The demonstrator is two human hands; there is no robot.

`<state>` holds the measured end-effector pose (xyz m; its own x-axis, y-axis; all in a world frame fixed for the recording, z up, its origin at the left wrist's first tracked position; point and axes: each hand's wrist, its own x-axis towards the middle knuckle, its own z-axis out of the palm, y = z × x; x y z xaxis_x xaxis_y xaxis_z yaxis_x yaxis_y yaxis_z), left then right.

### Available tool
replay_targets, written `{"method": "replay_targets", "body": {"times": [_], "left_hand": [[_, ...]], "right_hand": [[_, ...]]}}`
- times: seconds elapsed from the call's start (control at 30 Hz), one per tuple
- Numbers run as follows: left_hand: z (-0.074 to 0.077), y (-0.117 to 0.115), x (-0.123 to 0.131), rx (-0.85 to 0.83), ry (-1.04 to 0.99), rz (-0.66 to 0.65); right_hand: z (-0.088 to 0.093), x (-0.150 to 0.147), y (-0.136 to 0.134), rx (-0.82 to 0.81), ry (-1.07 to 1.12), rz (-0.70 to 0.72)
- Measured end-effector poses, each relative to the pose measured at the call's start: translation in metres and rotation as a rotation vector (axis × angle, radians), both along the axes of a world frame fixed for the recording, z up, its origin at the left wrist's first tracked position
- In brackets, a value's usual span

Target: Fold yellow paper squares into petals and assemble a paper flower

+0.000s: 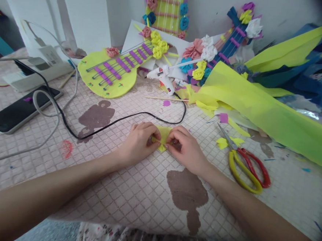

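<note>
A small piece of yellow crepe paper [164,133] is pinched between my two hands, just above the patterned cloth. My left hand [143,141] grips its left side with thumb and fingers. On the opposite side, my right hand [186,148] pinches the paper's right edge. Part of the piece is hidden behind my fingers. Beyond my hands, a white glue gun [162,78] rests with its black cord looping over the table. Scissors [245,162] with one yellow and one red handle lie, slightly spread, to the right of my right hand.
A yellow guitar-shaped craft [119,74] and a blue one [231,45], both with paper flowers, lie at the back. Long yellow crepe sheets [273,109] cover the right side. At left are a phone [19,112], a power strip [31,76] and cables. A thin stick [165,98] lies ahead.
</note>
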<state>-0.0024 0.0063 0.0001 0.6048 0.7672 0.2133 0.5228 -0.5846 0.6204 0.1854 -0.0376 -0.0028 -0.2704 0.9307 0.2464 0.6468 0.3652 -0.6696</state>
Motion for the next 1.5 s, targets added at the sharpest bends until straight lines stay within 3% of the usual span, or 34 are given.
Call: {"method": "replay_targets", "body": {"times": [0.83,1.1,1.4,1.5], "left_hand": [[-0.001,-0.002,0.0,0.028,0.025,-0.013],[0.001,-0.001,-0.003,-0.007,0.037,-0.028],[0.008,0.016,-0.019,-0.122,-0.091,-0.315],[0.009,0.019,-0.019,-0.124,-0.094,-0.35]], "right_hand": [[0.003,-0.001,-0.001,-0.016,-0.002,0.004],[0.01,0.006,0.0,-0.113,0.045,0.093],[0.013,0.019,0.003,-0.203,0.067,0.252],[0.013,0.019,0.005,-0.19,0.063,0.251]]}}
